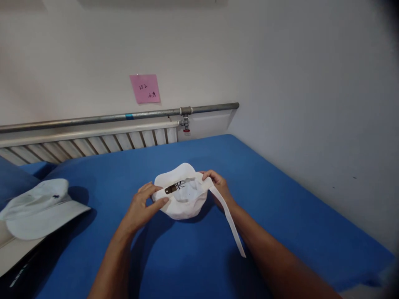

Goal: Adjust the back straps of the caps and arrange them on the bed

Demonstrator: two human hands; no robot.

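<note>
A white cap [183, 198] is held just above the blue sheet [274, 199], its open inside turned up toward me. My left hand [144, 204] pinches the cap's rear band beside a small metal buckle [171, 189]. My right hand [218, 182] grips the cap's right edge. A long white strap [232, 224] hangs from there down over my right forearm.
Another white cap [40, 207] rests on a light board at the left edge. A grey pipe [124, 117] with a small red valve and a white radiator [93, 143] run along the wall behind the bed. A pink note [145, 88] is stuck on the wall.
</note>
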